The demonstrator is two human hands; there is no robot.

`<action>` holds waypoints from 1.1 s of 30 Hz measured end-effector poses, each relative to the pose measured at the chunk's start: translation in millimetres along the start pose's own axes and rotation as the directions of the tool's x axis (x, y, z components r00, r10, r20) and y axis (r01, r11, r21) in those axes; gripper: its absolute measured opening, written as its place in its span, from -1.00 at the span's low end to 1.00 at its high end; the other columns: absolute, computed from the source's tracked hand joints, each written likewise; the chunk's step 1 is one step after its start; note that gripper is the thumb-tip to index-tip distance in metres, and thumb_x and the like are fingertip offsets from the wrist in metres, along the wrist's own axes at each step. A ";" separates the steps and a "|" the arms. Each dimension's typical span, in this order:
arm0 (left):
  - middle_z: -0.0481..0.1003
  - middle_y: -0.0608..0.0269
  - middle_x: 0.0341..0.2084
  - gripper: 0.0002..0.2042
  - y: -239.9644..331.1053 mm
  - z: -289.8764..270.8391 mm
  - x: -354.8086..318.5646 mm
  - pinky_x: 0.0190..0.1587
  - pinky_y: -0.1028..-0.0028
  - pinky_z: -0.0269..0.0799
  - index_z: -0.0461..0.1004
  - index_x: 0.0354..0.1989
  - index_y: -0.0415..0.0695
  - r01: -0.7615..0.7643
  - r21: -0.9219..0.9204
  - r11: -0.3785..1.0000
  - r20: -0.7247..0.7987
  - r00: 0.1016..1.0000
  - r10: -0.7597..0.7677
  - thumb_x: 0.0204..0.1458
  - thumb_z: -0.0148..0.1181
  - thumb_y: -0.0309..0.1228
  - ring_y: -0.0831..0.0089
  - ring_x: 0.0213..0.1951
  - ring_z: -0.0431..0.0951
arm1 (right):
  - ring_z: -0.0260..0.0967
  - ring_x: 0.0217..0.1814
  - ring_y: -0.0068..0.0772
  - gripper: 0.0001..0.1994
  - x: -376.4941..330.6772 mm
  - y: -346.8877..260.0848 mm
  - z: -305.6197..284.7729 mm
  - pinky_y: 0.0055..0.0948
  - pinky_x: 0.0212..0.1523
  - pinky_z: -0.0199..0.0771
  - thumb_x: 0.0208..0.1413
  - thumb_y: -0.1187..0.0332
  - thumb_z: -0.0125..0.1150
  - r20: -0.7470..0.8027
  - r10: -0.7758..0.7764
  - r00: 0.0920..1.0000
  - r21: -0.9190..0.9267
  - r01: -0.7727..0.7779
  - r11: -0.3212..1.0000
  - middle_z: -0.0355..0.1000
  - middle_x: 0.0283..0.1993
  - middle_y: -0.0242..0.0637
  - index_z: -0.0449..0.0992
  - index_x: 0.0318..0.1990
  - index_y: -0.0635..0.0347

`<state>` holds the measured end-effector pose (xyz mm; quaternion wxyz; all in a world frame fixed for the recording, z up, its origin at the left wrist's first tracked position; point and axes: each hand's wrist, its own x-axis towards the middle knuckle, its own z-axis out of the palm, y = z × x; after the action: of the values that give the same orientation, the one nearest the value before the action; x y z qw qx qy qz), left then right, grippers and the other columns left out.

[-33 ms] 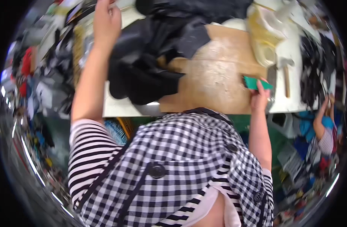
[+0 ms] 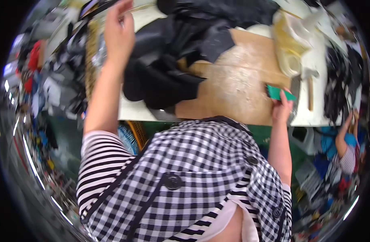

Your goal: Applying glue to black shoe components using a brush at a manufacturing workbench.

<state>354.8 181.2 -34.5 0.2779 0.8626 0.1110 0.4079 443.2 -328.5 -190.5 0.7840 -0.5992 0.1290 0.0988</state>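
The right hand (image 2: 282, 109) pinches a green card (image 2: 278, 93) over the desk's (image 2: 233, 92) right side, seemingly thin, light and stiff, best held by its edge, while the left hand (image 2: 118, 30) reaches open beyond the black fabric (image 2: 168, 76).

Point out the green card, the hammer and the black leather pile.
green card (image 2: 278, 93), head view, its flat face.
hammer (image 2: 310, 90), head view, its handle.
black leather pile (image 2: 168, 80), head view, its middle.
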 end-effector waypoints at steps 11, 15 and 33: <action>0.39 0.02 -0.08 -0.37 63.4 22.5 -194.3 -0.02 0.46 0.35 0.20 0.07 -0.42 0.869 -0.488 0.080 0.111 0.152 -0.982 -0.09 0.36 -0.32 0.36 -0.10 0.43 | 0.45 -0.28 -0.44 -0.72 6.9 2.4 -1.5 -0.51 -0.40 0.59 0.10 0.44 0.18 0.125 0.005 0.992 -0.042 0.000 0.999 0.40 -0.21 -0.30 0.37 -0.03 0.19; 0.48 0.20 -0.33 -0.67 45.5 27.4 -197.9 -0.17 0.51 0.36 0.41 -0.19 -0.30 0.852 -0.514 0.099 0.221 0.243 -0.945 -0.09 0.31 -0.40 0.47 -0.29 0.44 | 0.45 -0.31 -0.42 -0.73 7.7 0.6 1.4 -0.52 -0.42 0.61 0.11 0.45 0.17 0.072 0.042 0.997 -0.047 -0.039 0.998 0.41 -0.22 -0.27 0.36 -0.04 0.20; 0.49 0.20 -0.24 -0.60 119.2 -2.5 -208.0 -0.12 0.47 0.41 0.34 -0.03 -0.30 0.770 -0.248 0.588 0.033 0.614 -0.789 -0.12 0.16 -0.54 0.44 -0.21 0.50 | 0.41 -0.29 -0.58 -0.80 54.5 -119.6 30.6 -0.57 -0.25 0.41 0.07 0.41 0.24 0.294 -0.593 0.749 -0.463 0.655 0.597 0.49 -0.31 -0.32 0.48 -0.15 0.22</action>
<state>215.0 -2.7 -98.9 0.5245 0.6698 0.4387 0.2894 534.4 -330.4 -91.1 0.5724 -0.7946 -0.1652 -0.1171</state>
